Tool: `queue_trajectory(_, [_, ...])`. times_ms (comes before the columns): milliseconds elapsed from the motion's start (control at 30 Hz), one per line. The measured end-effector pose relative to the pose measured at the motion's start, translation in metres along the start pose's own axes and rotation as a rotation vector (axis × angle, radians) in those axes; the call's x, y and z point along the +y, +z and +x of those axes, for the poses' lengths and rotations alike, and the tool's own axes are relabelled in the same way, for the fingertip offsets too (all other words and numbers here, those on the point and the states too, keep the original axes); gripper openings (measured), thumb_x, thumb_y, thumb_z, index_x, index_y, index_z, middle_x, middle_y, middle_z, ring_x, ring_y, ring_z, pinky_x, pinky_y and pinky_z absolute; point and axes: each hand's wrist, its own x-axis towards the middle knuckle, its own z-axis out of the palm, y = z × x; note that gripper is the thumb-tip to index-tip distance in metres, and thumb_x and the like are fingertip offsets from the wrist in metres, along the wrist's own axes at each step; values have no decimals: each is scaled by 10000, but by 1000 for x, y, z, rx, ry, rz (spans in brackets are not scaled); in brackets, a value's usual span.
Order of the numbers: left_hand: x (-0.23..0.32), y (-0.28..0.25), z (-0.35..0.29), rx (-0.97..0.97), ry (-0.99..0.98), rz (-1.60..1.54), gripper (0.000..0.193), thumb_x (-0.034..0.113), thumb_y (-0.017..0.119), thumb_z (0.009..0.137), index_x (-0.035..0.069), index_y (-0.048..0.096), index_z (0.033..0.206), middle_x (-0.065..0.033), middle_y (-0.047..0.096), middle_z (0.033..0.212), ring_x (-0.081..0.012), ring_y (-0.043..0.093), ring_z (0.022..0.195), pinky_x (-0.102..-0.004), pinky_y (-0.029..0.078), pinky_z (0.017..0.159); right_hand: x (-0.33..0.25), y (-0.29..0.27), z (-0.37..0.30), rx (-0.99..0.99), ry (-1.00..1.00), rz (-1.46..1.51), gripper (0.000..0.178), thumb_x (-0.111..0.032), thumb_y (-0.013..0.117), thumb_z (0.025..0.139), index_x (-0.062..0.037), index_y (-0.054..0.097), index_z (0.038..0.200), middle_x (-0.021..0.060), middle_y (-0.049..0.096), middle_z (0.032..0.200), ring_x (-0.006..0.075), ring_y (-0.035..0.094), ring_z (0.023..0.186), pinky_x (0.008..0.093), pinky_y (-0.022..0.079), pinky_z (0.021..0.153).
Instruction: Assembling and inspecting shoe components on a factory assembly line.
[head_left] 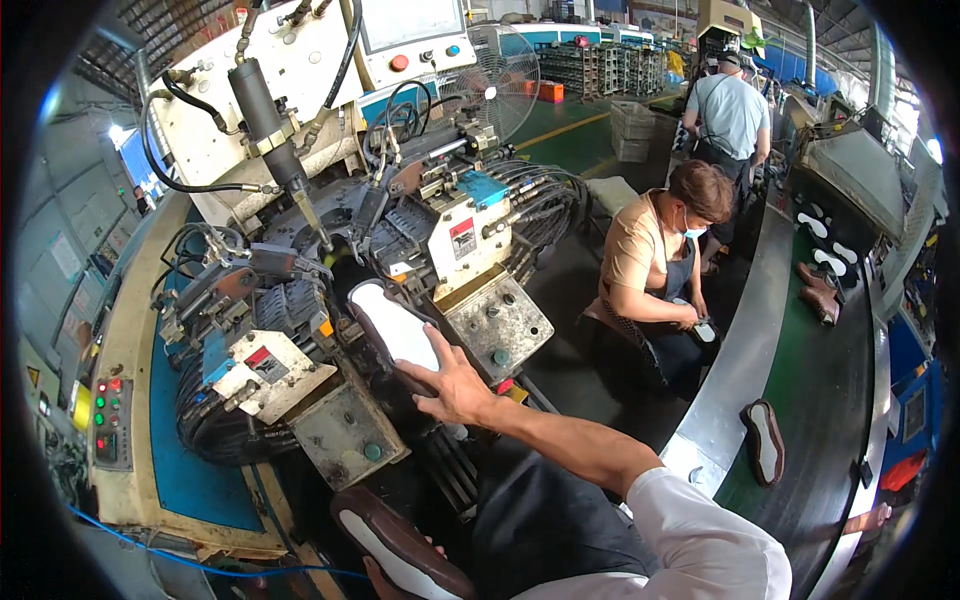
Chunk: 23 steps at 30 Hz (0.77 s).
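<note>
A brown shoe upper (385,325) with a white bottom facing up lies in the toe-lasting machine (480,235), between its two clamp blocks. My right hand (455,380) grips its near end, with fingers spread across the white bottom. Low in the view, my left hand (380,580) holds another brown shoe upper (400,550), its white bottom also turned up. Most of the left hand is hidden beneath that upper; only some fingertips show at its sides.
A control panel with lit buttons (110,425) stands at the left. To the right runs a conveyor (800,400) carrying a brown shoe upper (764,443) and several others farther up. A seated co-worker (650,250) handles a shoe; another person (730,115) stands behind. Hoses surround the machine.
</note>
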Motion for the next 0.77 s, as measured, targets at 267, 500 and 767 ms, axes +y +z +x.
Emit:
queue_trajectory(267, [-36, 50, -15, 34, -7, -41, 994, 870, 363, 1009, 147, 400, 1690, -132, 562, 1588, -351, 574, 1401, -507, 455, 1202, -22, 12, 4, -72, -29, -210, 829, -472, 808, 916, -241, 493, 1647, 380, 188, 1741, 655, 396, 1446, 621, 401, 1222])
queue_trajectory(500, [-52, 43, 16, -56, -158, -177, 961, 789, 480, 1016, 14, 476, 1584, -281, 682, 1333, -470, 686, 1214, -627, 559, 1057, -36, 2, 14, -161, -89, -502, 774, -570, 715, 984, -244, 499, 1651, 309, 311, 1718, 539, 247, 1596, 648, 361, 1242])
queue_trajectory(767, [-72, 17, 36, -54, -182, -350, 891, 744, 392, 1070, 58, 419, 1637, -258, 623, 1456, -505, 655, 1285, -705, 495, 1131, -41, 11, 65, -148, -107, -512, 806, -536, 786, 928, -225, 529, 1626, 313, 368, 1674, 560, 358, 1525, 581, 488, 1164])
